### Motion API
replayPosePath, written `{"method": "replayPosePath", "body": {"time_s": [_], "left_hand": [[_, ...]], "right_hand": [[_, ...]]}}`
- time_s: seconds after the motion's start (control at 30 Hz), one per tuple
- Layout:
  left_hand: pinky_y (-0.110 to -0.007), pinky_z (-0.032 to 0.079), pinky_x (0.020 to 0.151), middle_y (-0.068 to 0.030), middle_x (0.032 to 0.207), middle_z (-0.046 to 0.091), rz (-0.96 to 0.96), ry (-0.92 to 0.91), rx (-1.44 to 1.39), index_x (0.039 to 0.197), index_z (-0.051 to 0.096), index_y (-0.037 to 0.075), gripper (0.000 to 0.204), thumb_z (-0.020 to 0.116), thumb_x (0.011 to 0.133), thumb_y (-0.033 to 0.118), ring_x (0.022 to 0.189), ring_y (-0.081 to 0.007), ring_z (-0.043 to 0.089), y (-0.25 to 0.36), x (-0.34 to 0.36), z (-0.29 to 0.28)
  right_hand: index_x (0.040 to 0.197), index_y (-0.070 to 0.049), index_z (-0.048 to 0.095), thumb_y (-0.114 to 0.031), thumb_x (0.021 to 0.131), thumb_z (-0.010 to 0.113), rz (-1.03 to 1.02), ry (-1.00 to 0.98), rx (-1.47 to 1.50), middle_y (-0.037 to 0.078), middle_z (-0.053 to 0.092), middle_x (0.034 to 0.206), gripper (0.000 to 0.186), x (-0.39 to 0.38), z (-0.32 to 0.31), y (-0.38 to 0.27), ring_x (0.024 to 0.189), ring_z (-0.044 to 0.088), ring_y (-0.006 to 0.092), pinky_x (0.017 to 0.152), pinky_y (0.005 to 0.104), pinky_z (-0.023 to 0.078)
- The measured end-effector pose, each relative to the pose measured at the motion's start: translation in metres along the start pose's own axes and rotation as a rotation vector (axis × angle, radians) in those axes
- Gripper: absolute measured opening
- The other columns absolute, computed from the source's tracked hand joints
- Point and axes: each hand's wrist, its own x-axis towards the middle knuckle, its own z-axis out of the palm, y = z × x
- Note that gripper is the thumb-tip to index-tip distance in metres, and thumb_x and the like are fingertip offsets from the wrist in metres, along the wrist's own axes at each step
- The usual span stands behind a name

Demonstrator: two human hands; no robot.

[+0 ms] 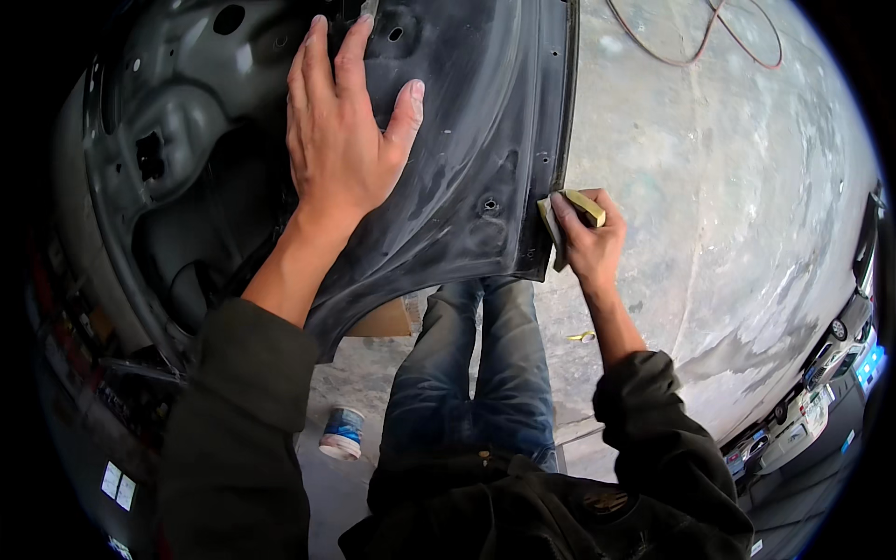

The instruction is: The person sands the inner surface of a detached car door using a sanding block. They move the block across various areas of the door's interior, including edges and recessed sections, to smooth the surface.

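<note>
A large dark car door panel with holes and scuffed, dusty surfaces lies in front of me. Over its middle is my left hand, holding nothing, with fingers stretched and thumb apart; whether the palm presses on the metal is hard to tell. At the panel's near right corner my right hand is closed around a folded yellowish sanding pad. One face of the pad sits against or very close to the panel's right edge. Pale dust whitens the fingertips of my left hand.
A white and blue tub stands on the floor left of my legs. Brown cardboard shows under the panel. A small yellow roll lies right of my legs. A reddish hose curls at the far right; parked cars line the right side.
</note>
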Motion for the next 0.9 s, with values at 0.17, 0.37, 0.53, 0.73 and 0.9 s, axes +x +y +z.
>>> {"method": "replayPosePath", "body": {"time_s": [0.17, 0.37, 0.53, 0.73, 0.9], "left_hand": [[-0.056, 0.039, 0.113, -0.0326, 0.155, 0.038, -0.014, -0.011, -0.018, 0.151, 0.044, 0.005, 0.070, 0.066, 0.096, 0.041, 0.139, -0.0493, 0.041, 0.003, -0.001, 0.001], [-0.055, 0.039, 0.113, -0.0323, 0.155, 0.038, -0.015, -0.003, -0.006, 0.152, 0.044, 0.006, 0.071, 0.067, 0.095, 0.041, 0.139, -0.0490, 0.041, 0.001, 0.000, -0.003], [-0.055, 0.039, 0.113, -0.0321, 0.155, 0.037, -0.002, 0.003, -0.035, 0.152, 0.044, 0.006, 0.070, 0.066, 0.095, 0.041, 0.139, -0.0488, 0.041, 0.005, 0.002, 0.004], [-0.055, 0.040, 0.112, -0.0315, 0.156, 0.037, -0.016, -0.013, -0.010, 0.152, 0.044, 0.005, 0.069, 0.066, 0.096, 0.040, 0.140, -0.0484, 0.041, 0.001, -0.002, -0.001], [-0.055, 0.039, 0.113, -0.0310, 0.156, 0.036, -0.008, -0.012, -0.024, 0.152, 0.043, 0.006, 0.069, 0.066, 0.096, 0.039, 0.140, -0.0484, 0.040, 0.003, 0.000, -0.002]], "right_hand": [[0.091, 0.001, 0.069, -0.014, 0.089, 0.082, 0.005, 0.035, -0.129, 0.008, 0.070, 0.076, 0.020, -0.069, -0.003, 0.044, 0.073, 0.062, 0.0087, 0.067, 0.0293, 0.051], [0.094, 0.001, 0.069, -0.017, 0.088, 0.084, 0.105, -0.015, -0.032, 0.002, 0.070, 0.083, 0.025, -0.060, -0.031, 0.018, 0.077, 0.061, 0.0082, 0.070, 0.0265, 0.051], [0.098, -0.001, 0.066, -0.016, 0.088, 0.082, -0.259, 0.252, -0.252, 0.015, 0.069, 0.083, 0.025, 0.001, 0.008, 0.001, 0.072, 0.065, 0.0264, 0.070, 0.0352, 0.052], [0.083, -0.002, 0.057, -0.009, 0.085, 0.082, -0.144, 0.106, -0.323, 0.017, 0.058, 0.073, 0.027, -0.097, 0.005, 0.054, 0.067, 0.059, 0.0321, 0.064, 0.0384, 0.047], [0.093, -0.001, 0.062, -0.012, 0.082, 0.087, -0.058, 0.104, -0.170, 0.013, 0.065, 0.083, 0.030, -0.103, -0.015, 0.052, 0.074, 0.063, 0.0246, 0.069, 0.0356, 0.050]]}}
